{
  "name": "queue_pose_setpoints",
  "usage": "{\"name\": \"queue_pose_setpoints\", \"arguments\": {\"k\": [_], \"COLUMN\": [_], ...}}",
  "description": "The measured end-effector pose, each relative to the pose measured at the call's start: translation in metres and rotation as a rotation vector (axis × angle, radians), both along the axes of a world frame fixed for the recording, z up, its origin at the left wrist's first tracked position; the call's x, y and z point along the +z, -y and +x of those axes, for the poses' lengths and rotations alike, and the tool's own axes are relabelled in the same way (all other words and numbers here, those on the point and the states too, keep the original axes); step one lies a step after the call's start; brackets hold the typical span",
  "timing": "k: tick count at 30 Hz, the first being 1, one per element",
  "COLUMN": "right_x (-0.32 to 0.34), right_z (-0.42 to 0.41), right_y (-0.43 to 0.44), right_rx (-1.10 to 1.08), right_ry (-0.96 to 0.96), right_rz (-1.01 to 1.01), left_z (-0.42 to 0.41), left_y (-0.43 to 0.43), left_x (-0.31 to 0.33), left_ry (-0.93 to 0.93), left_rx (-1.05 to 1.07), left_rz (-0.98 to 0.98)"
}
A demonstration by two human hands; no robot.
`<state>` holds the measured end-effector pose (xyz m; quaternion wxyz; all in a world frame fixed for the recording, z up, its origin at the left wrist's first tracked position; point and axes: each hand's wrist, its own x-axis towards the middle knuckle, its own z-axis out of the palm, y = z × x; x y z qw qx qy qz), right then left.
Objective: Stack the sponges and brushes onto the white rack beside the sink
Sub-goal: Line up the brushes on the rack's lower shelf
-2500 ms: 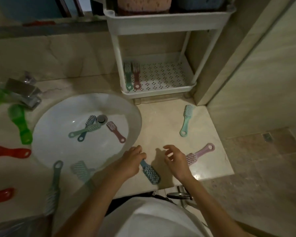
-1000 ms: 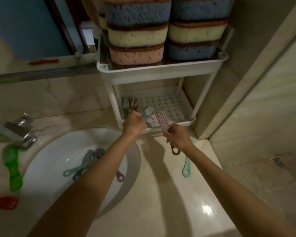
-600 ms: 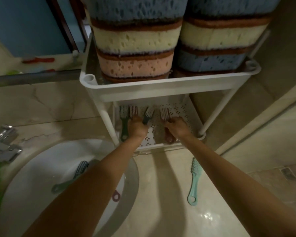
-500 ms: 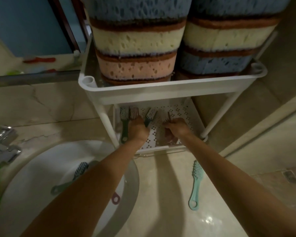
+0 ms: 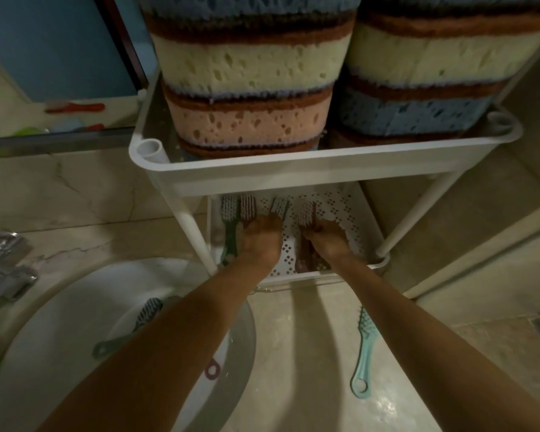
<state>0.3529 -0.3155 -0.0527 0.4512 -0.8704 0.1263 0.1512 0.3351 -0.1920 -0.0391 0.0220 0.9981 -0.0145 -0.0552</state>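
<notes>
The white rack (image 5: 309, 174) stands on the counter beside the sink (image 5: 60, 332). Its top shelf carries two stacks of sponges (image 5: 247, 88). Both my hands reach onto the perforated lower shelf (image 5: 346, 210). My left hand (image 5: 261, 241) grips a blue-grey brush (image 5: 279, 207), its bristle head pointing away. My right hand (image 5: 328, 241) grips a pink brush (image 5: 306, 213) laid on the shelf. A green brush (image 5: 229, 219) and a dark pink brush (image 5: 247, 207) lie at the shelf's left. A teal brush (image 5: 363, 353) lies on the counter.
More brushes lie in the sink basin, one blue-grey (image 5: 147, 314), plus a pink handle ring (image 5: 212, 369). A chrome tap (image 5: 3, 266) stands at the left, a green object at the left edge. A wall closes in right of the rack.
Since 2.5 s ago both hands picked up a brush each from the counter front and carried them up onto the rack's lower shelf. In the last half second they barely moved.
</notes>
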Motion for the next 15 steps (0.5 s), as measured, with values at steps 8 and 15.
{"name": "queue_pose_setpoints", "arguments": {"k": [8, 15], "right_x": [-0.001, -0.002], "right_z": [0.000, -0.003], "right_y": [0.001, -0.005], "right_rx": [0.043, 0.075], "right_ry": [0.053, 0.083], "right_rz": [-0.090, -0.214], "left_z": [0.009, 0.019], "left_y": [0.002, -0.006], "left_x": [0.001, 0.002], "left_ry": [-0.045, -0.081], "left_rx": [0.128, 0.233], "left_rz": [-0.189, -0.271]}}
